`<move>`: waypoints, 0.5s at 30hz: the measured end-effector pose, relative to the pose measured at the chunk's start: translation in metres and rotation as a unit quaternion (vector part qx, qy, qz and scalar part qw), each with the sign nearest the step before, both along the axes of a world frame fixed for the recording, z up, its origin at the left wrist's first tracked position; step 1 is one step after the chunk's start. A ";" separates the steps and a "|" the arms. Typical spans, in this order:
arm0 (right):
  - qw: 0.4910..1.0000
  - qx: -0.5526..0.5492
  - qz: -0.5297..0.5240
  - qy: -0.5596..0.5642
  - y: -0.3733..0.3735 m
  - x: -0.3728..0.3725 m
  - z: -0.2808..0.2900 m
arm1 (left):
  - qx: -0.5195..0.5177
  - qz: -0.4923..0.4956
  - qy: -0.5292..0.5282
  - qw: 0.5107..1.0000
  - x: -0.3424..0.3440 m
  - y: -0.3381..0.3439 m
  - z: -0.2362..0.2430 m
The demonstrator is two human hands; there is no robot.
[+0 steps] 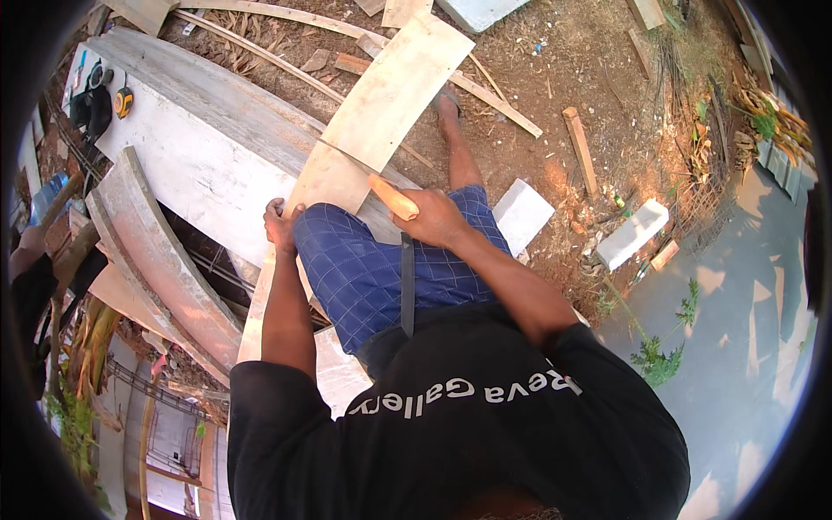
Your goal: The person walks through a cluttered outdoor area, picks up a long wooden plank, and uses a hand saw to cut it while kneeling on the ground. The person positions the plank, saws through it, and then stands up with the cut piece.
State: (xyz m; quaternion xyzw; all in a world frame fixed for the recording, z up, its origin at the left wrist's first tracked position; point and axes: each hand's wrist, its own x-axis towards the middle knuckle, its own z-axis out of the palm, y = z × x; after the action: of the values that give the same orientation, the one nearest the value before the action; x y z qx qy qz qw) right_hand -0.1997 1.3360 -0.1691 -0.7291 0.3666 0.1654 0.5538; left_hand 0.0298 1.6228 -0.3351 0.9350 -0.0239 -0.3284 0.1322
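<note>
My right hand is closed on the orange wooden handle of a tool, likely a saw, its thin blade seen edge-on across a pale curved plywood board. My left hand grips the board's left edge just beside my left knee. The board lies over a long white-and-grey slab and runs down past my left forearm. My knee, in blue checked shorts, rests against the board. A dark strap or strip hangs below my right hand.
A yellow tape measure and dark items sit on the slab. Curved weathered planks lie left, beside another person's arm. Wood offcuts and white blocks lie on dirt; grey concrete is at right.
</note>
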 end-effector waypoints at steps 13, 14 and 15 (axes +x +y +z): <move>0.999 0.054 -0.007 0.001 -0.012 -0.039 -0.032 | -0.005 -0.011 -0.001 1.000 -0.003 -0.001 -0.004; 0.999 0.018 -0.043 -0.013 -0.015 -0.031 -0.034 | -0.004 -0.009 -0.006 1.000 0.004 -0.004 -0.003; 0.996 -0.019 -0.080 -0.026 -0.019 -0.024 -0.036 | -0.006 -0.006 -0.014 1.000 0.010 -0.004 -0.006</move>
State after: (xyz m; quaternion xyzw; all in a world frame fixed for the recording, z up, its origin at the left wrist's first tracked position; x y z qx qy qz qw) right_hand -0.2238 1.3165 -0.2050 -0.7116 0.4125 0.0944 0.5608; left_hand 0.0402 1.6188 -0.3413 0.9387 -0.0330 -0.3154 0.1351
